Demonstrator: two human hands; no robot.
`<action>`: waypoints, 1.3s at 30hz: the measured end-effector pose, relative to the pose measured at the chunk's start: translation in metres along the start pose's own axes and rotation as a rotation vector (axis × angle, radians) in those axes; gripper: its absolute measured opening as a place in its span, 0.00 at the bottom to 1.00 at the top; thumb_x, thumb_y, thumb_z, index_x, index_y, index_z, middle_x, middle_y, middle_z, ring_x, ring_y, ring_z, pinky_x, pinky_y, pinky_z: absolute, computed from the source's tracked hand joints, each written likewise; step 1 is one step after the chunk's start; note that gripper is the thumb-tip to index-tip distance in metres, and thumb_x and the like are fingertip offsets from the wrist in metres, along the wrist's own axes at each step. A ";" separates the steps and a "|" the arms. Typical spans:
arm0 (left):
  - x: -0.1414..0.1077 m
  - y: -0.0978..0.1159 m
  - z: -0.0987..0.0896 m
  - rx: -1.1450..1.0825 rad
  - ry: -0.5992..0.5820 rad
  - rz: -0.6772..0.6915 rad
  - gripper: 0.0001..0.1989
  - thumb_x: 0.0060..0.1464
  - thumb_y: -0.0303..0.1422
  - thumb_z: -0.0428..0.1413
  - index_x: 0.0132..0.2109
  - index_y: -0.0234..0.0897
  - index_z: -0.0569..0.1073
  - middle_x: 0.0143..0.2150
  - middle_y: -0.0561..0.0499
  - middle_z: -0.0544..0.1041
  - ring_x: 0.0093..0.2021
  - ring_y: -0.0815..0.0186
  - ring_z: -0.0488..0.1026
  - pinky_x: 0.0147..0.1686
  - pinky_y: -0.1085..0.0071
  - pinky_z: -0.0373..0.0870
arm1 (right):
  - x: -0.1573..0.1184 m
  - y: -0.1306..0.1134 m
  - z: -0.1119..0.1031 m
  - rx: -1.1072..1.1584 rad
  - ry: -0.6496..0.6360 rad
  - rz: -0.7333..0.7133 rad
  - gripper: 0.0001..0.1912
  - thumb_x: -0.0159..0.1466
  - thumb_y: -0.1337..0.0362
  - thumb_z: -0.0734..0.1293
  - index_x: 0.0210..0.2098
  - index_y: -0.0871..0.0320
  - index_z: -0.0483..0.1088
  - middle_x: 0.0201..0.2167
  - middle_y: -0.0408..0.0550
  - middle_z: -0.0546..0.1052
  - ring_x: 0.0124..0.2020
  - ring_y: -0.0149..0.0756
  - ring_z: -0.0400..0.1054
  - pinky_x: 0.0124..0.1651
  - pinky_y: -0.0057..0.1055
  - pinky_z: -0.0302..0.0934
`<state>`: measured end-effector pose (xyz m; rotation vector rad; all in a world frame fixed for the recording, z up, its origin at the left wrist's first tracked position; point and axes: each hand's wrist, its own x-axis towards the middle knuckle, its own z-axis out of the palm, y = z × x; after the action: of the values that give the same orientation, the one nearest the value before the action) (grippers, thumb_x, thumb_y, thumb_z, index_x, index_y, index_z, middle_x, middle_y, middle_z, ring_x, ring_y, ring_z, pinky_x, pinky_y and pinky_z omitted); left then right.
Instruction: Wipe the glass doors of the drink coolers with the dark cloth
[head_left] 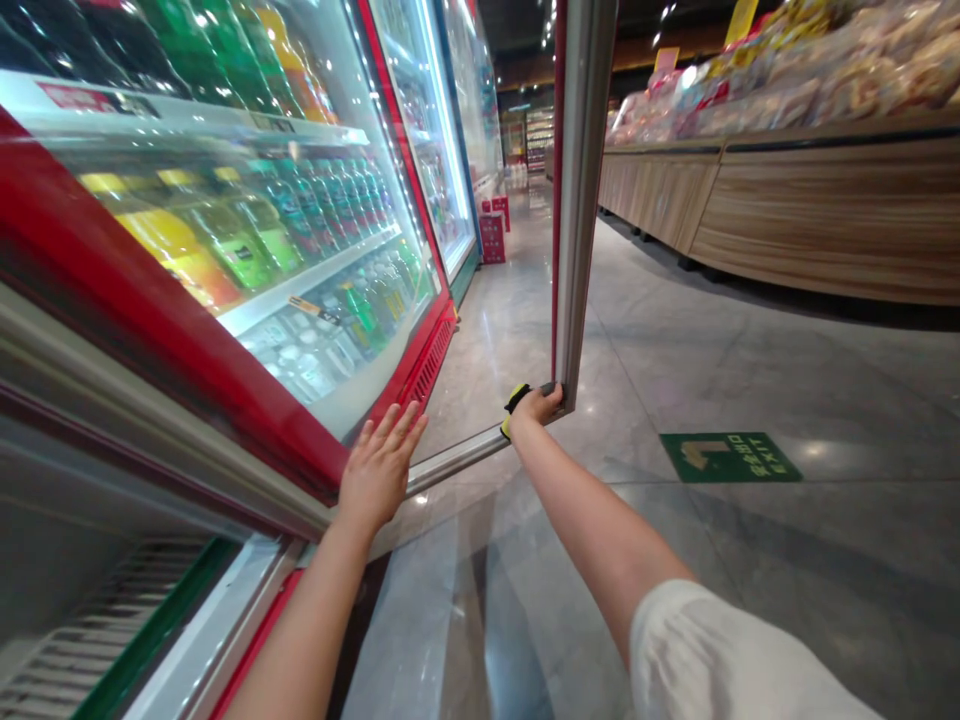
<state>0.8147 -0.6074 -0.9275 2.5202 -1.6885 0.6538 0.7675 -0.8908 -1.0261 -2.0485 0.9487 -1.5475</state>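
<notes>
An open glass door with a metal frame (583,210) swings out from the red drinks fridge (300,410). My right hand (537,406) is at the door's lower outer corner, its fingers closed round a small yellow-and-black item (516,400) that I cannot name exactly. Part of that item is hidden by the hand. Near the hinge end of the bottom rail (457,457), my left hand (379,465) is open with fingers stretched out, held flat at the glass. Whether its palm touches the pane I cannot tell.
Bottles (255,215) fill the lit fridge shelves. More fridges stand beyond, with red boxes (493,235) on the floor. A wooden display stand (825,205) with packaged goods is on the right. A green exit sign (731,457) lies on the tiles. At lower left is an open cabinet with a wire rack (97,620).
</notes>
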 end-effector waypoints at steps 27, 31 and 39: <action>-0.045 -0.035 -0.027 0.075 -0.016 -0.099 0.35 0.60 0.23 0.46 0.73 0.44 0.57 0.76 0.48 0.53 0.76 0.54 0.48 0.74 0.43 0.41 | -0.084 -0.052 -0.027 -0.037 -0.467 -0.394 0.34 0.63 0.75 0.59 0.65 0.46 0.68 0.72 0.50 0.61 0.77 0.54 0.37 0.71 0.68 0.43; -0.055 -0.044 -0.040 0.084 -0.045 -0.156 0.35 0.60 0.24 0.47 0.73 0.45 0.58 0.75 0.49 0.54 0.77 0.53 0.47 0.73 0.42 0.42 | -0.105 -0.076 -0.015 -0.048 -0.448 -0.399 0.35 0.63 0.76 0.60 0.67 0.47 0.67 0.72 0.52 0.61 0.77 0.55 0.38 0.70 0.70 0.43; -0.057 -0.054 -0.042 0.049 -0.094 -0.170 0.39 0.56 0.21 0.48 0.72 0.54 0.58 0.75 0.56 0.57 0.76 0.57 0.51 0.73 0.46 0.46 | -0.095 -0.039 -0.038 0.048 -0.738 -0.781 0.32 0.68 0.75 0.61 0.64 0.34 0.67 0.66 0.35 0.71 0.72 0.36 0.55 0.75 0.52 0.43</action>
<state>0.8316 -0.5246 -0.8994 2.7298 -1.4791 0.5793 0.7272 -0.7923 -1.0519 -2.7926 -0.1895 -0.8874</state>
